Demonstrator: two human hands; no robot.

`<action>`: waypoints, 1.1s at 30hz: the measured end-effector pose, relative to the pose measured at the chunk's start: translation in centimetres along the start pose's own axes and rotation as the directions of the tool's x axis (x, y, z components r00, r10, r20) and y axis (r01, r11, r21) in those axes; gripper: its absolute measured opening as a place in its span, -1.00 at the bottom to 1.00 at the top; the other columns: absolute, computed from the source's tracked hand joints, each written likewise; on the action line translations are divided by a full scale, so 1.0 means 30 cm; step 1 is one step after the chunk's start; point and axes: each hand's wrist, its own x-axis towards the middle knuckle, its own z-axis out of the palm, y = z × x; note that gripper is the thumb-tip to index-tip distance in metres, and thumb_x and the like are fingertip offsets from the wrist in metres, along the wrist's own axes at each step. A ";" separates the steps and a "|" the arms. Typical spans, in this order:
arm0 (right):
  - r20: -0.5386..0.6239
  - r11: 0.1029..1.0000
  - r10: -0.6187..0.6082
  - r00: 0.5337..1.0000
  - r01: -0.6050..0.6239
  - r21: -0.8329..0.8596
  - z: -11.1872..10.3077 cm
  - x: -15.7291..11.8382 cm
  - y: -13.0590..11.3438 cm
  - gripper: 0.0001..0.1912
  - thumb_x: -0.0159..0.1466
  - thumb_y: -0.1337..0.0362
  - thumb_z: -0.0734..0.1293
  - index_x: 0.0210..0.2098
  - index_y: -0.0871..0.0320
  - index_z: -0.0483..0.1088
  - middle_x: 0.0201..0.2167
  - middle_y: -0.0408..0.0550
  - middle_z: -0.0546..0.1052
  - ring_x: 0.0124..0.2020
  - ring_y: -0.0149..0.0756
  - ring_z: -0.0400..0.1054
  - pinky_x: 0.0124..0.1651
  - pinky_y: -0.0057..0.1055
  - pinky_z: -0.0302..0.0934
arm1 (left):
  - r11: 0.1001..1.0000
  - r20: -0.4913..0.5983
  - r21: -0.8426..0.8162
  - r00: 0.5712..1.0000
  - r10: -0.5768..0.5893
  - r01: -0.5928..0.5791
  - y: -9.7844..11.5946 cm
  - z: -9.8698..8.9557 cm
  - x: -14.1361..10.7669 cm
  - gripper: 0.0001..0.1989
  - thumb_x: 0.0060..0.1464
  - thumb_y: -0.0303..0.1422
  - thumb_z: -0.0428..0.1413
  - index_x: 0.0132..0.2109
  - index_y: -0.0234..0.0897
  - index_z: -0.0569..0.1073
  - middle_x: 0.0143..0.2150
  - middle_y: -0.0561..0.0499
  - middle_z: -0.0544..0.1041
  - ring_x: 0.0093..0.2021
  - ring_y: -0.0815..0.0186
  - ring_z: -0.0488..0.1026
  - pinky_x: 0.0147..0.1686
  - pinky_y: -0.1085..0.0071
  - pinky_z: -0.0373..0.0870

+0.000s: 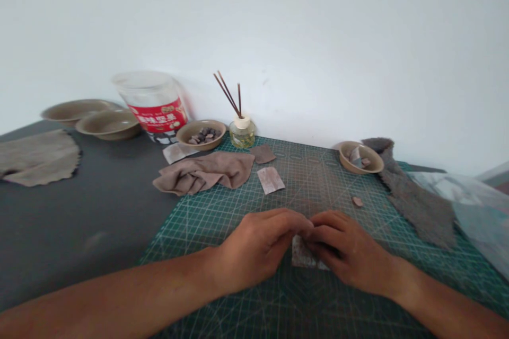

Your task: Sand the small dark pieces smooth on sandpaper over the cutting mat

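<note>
- Dark grey tabletop (115, 212) is spreading across the left of what I am viewing remotely; a green gridded mat (207, 222) is lying over its right part.
- Left hand (266, 235) is arching inward over the mat; right hand (345, 246) is meeting it, fingers bent, the fingertips bunching together. I cannot tell whether either is clenching anything: the knuckles are hiding what lies between.
- Brown cloth (207, 172) is lying crumpled beyond the left hand.
- Shallow bowl (183, 136) behind that cloth is holding small dark and pinkish chunks.
- Pale sheet (301, 255), brown-smudged, is lying flat on the mat beneath the fingers, its near-left corner showing. I am judging it light, thin and fairly stiff, probably rough rather than slippery, liable to crease or tear; I am favouring a hold on its edges, pressing flat near that bare corner.
- Pinkish chip (357, 202) is sitting alone beyond the right hand; I am reckoning it hard and light.
</note>
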 end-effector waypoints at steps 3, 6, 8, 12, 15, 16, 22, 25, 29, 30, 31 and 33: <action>-0.013 1.000 -0.004 1.000 0.005 0.010 0.003 0.001 0.004 -0.85 0.40 0.38 0.28 -0.07 0.10 0.43 -0.08 -0.04 0.52 -0.08 -0.24 0.40 -0.04 -0.25 0.30 | 0.917 -0.057 -0.363 0.978 -0.200 0.167 0.006 0.012 0.016 -0.74 0.33 -0.47 -0.04 0.06 -0.20 0.47 -0.03 -0.01 0.61 -0.02 0.31 0.56 0.04 0.34 0.45; -0.026 1.000 -0.012 1.000 0.012 0.003 0.003 0.003 0.003 -0.88 0.39 0.38 0.29 -0.10 0.11 0.44 -0.09 -0.04 0.53 -0.08 -0.23 0.40 -0.03 -0.22 0.29 | 0.649 0.022 -0.720 0.943 -0.331 0.244 -0.006 0.021 0.029 -0.67 0.25 -0.46 0.04 0.14 -0.21 0.41 0.09 -0.11 0.57 0.09 0.18 0.53 0.13 0.17 0.41; -0.038 1.000 -0.015 0.999 0.015 -0.002 0.002 0.005 0.001 -0.89 0.39 0.37 0.30 -0.12 0.11 0.44 -0.11 -0.04 0.53 -0.09 -0.22 0.40 -0.03 -0.22 0.30 | 0.491 0.097 -0.823 0.922 -0.376 0.286 -0.014 0.019 0.033 -0.57 0.14 -0.52 0.09 0.15 -0.19 0.40 0.14 -0.12 0.54 0.16 0.14 0.48 0.20 0.11 0.34; -0.044 1.000 -0.008 0.999 0.008 -0.005 0.002 0.009 -0.004 -0.89 0.40 0.35 0.29 -0.12 0.11 0.44 -0.12 -0.05 0.53 -0.11 -0.23 0.38 -0.03 -0.21 0.29 | 0.310 0.183 -0.896 0.899 -0.397 0.319 -0.023 0.005 0.035 -0.36 -0.12 -0.64 0.08 0.15 -0.15 0.40 0.17 -0.05 0.52 0.23 0.15 0.42 0.32 0.06 0.17; -0.026 1.000 0.009 1.000 -0.009 -0.016 0.000 0.009 -0.008 -0.89 0.39 0.35 0.30 -0.10 0.11 0.44 -0.12 -0.06 0.53 -0.11 -0.22 0.37 -0.02 -0.20 0.28 | 0.264 0.201 -0.913 0.907 -0.369 0.310 -0.031 0.000 0.035 -0.28 -0.21 -0.66 0.04 0.16 -0.17 0.40 0.18 -0.04 0.52 0.24 0.17 0.40 0.36 0.06 0.09; -0.018 1.000 0.010 1.000 -0.010 -0.022 0.000 0.009 -0.009 -0.89 0.39 0.35 0.30 -0.10 0.11 0.44 -0.12 -0.06 0.53 -0.11 -0.22 0.37 -0.02 -0.20 0.27 | 0.261 0.201 -0.916 0.911 -0.361 0.306 -0.034 -0.001 0.034 -0.27 -0.23 -0.67 0.03 0.16 -0.17 0.39 0.18 -0.04 0.52 0.25 0.17 0.40 0.37 0.06 0.08; -0.016 1.000 -0.025 1.000 0.024 -0.015 -0.006 0.011 -0.007 -0.85 0.39 0.35 0.30 -0.05 0.11 0.43 -0.10 -0.06 0.52 -0.11 -0.22 0.36 -0.01 -0.19 0.27 | 0.294 0.217 -0.895 0.903 -0.371 0.335 -0.038 -0.006 0.034 -0.19 -0.32 -0.64 -0.02 0.19 -0.20 0.33 0.20 -0.05 0.50 0.27 0.19 0.37 0.39 0.06 0.04; -0.007 1.000 -0.021 1.000 0.021 -0.022 -0.007 0.010 -0.004 -0.84 0.39 0.35 0.30 -0.04 0.10 0.43 -0.08 -0.05 0.52 -0.09 -0.21 0.36 -0.01 -0.19 0.27 | 0.292 0.243 -0.885 0.896 -0.372 0.362 -0.036 -0.011 0.035 -0.16 -0.36 -0.57 -0.03 0.21 -0.21 0.30 0.20 -0.07 0.49 0.27 0.15 0.37 0.38 0.04 0.04; -0.074 0.998 -0.057 0.996 0.055 -0.029 -0.005 0.006 -0.002 -0.84 0.39 0.35 0.29 -0.04 0.10 0.41 -0.13 -0.04 0.52 -0.13 -0.22 0.36 -0.05 -0.20 0.28 | 0.229 0.294 -0.901 0.908 -0.300 0.367 -0.035 -0.019 0.037 -0.06 -0.38 -0.42 -0.05 0.31 -0.28 0.19 0.27 -0.14 0.41 0.29 0.01 0.32 0.36 -0.06 0.05; -0.112 0.997 -0.069 0.991 0.066 -0.032 -0.005 0.004 -0.002 -0.85 0.39 0.36 0.29 -0.05 0.11 0.40 -0.16 -0.05 0.52 -0.16 -0.23 0.36 -0.08 -0.21 0.29 | 0.216 0.315 -0.902 0.911 -0.268 0.375 -0.035 -0.022 0.038 -0.01 -0.41 -0.39 -0.06 0.34 -0.28 0.15 0.31 -0.15 0.37 0.31 -0.02 0.29 0.34 -0.08 0.06; -0.153 0.997 -0.079 0.985 0.074 -0.038 -0.006 0.004 -0.003 -0.86 0.39 0.36 0.29 -0.06 0.11 0.39 -0.19 -0.05 0.52 -0.19 -0.24 0.35 -0.10 -0.23 0.29 | 0.207 0.338 -0.899 0.911 -0.237 0.387 -0.034 -0.025 0.040 0.05 -0.43 -0.37 -0.07 0.38 -0.27 0.09 0.35 -0.14 0.31 0.33 -0.05 0.26 0.32 -0.11 0.07; -0.235 0.995 -0.094 0.967 0.083 -0.059 -0.008 0.002 -0.007 -0.88 0.39 0.36 0.28 -0.08 0.10 0.36 -0.23 -0.06 0.50 -0.23 -0.26 0.35 -0.15 -0.25 0.29 | 0.207 0.391 -0.880 0.900 -0.194 0.427 -0.030 -0.032 0.045 0.15 -0.49 -0.34 -0.09 0.43 -0.23 -0.04 0.41 -0.11 0.22 0.36 -0.08 0.19 0.28 -0.15 0.12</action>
